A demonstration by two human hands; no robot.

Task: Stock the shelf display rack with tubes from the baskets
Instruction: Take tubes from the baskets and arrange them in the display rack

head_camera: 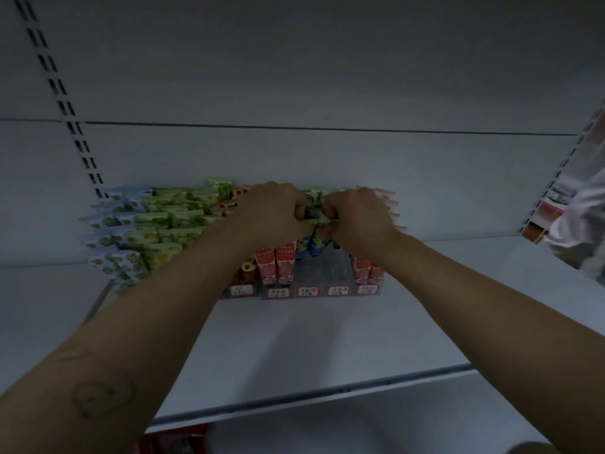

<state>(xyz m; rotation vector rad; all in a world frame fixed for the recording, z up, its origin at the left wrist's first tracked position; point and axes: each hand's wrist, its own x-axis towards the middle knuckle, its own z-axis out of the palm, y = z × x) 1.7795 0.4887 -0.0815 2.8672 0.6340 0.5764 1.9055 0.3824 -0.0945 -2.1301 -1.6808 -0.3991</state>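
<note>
**Item:** small bunch of green-printed tubes (pixel 316 208).
**Location:** over the middle columns of the clear display rack (pixel 330 267), at the back of the white shelf (pixel 327 339), pinched between two hands. Number in the bunch: impossible to tell, mostly hidden by fingers.

**Left hand** (pixel 275 211): fingers curled, clamped on the left side of the bunch.
**Right hand** (pixel 357 214): fingers curled likewise, clamped on the right side. Knuckles of the two hands close together.

**Rack contents:**
- pale blue tubes (pixel 111 221) at far left
- green tubes (pixel 170 221) just beside them, tightly packed
- red-and-pink tubes (pixel 273 263) upright in the front rows
- blue tubes (pixel 307 247) just below the hands
- a bare stretch of clear tiers to the right of the blue
- a row of price labels (pixel 307 291) along the front edge

**Handling, as judged:** light and soft-walled, likely to dent under a hard squeeze. Glossy skin, probably slippery when held several together. Flat crimped end likely the stiffest part, so best pinched there or at mid-body, one at a time, and lowered straight into a slot.

**Risk:** neighbours knocked askew in the crowded rows.

**Baskets:** not in view.

**Right edge:** white sleeve (pixel 582 231) of another person.
</note>
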